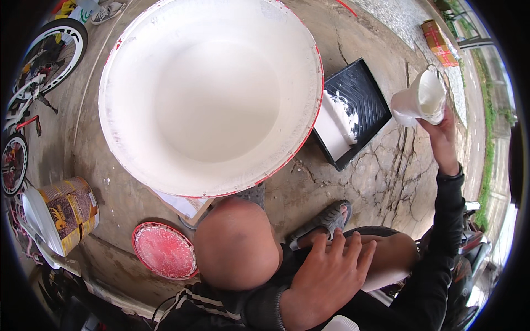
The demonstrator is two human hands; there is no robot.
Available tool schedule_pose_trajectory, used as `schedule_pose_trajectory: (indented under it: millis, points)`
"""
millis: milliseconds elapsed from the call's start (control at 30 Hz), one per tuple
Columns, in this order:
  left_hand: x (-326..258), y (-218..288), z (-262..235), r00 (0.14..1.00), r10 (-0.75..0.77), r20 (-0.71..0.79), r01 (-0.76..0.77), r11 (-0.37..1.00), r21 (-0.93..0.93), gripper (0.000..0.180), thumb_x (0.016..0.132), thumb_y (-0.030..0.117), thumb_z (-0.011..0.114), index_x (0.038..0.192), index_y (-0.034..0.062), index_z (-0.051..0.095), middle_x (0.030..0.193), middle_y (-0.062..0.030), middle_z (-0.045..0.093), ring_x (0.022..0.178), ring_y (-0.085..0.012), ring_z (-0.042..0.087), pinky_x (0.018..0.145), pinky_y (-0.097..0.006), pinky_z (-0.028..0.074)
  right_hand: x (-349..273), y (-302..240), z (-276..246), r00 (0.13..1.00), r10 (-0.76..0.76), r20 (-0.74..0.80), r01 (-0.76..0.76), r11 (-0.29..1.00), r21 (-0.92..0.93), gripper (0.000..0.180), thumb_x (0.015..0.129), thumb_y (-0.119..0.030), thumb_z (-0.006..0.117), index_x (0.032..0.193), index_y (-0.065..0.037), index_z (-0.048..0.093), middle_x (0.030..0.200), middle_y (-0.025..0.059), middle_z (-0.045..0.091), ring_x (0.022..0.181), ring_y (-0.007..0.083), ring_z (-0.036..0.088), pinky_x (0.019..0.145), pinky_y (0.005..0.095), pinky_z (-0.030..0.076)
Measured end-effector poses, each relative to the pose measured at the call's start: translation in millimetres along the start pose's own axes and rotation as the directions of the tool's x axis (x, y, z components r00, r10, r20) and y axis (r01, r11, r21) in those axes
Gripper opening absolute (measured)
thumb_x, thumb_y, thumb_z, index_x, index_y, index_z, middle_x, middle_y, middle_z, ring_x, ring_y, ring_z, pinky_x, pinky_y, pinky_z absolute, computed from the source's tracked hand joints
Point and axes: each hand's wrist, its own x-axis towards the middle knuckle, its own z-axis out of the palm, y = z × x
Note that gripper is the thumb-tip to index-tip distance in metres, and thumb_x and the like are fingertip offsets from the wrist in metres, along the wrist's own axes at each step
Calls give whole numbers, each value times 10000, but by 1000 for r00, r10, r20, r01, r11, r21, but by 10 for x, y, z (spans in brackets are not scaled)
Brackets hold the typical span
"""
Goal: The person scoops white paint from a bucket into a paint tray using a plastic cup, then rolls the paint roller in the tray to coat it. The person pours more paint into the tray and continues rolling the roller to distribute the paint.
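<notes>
Right hand (441, 135) grasps a tilted white cup (407, 102) with a smeared rim; left hand (330, 276) empty, fingers spread

White paint (218, 102) at upper centre, in a white, red-rimmed bucket (132, 99); right of it, a black tray (361, 91) with a chevron pattern; upper right, a white cup (406, 101); lower left, a red lid (164, 250) smeared white.

My long black sleeves (448, 215)
Pale stripes (218, 308) run along the left one, its ribbed cuff (271, 310) ending at my bare left hand (327, 278); my sandal (328, 218) is dark grey and ridged.
</notes>
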Motion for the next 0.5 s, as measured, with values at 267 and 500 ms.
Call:
schedule_pose_trajectory:
  millis: [267,500]
  points:
    - [62,117,345,984,-117,-134,106,990,-89,400,966,214,570,1324,59,661,1240,-197,683,1133,-374,654,884,-500,491,1417,-1568,1694,705,-566,426,692,417,-590,371,811,-27,760,1175,-98,754,1069,72,739,1083,242,656,1078,407,440]
    - [72,307,512,966,-198,-166,186,979,-87,357,988,221,574,1302,102,697,1171,-181,694,1124,-397,642,873,-497,482,1951,-982,2585,465,-525,713,746,-202,-635,94,880,-129,681,931,-187,735,771,-56,712,1045,152,628,1107,410,380]
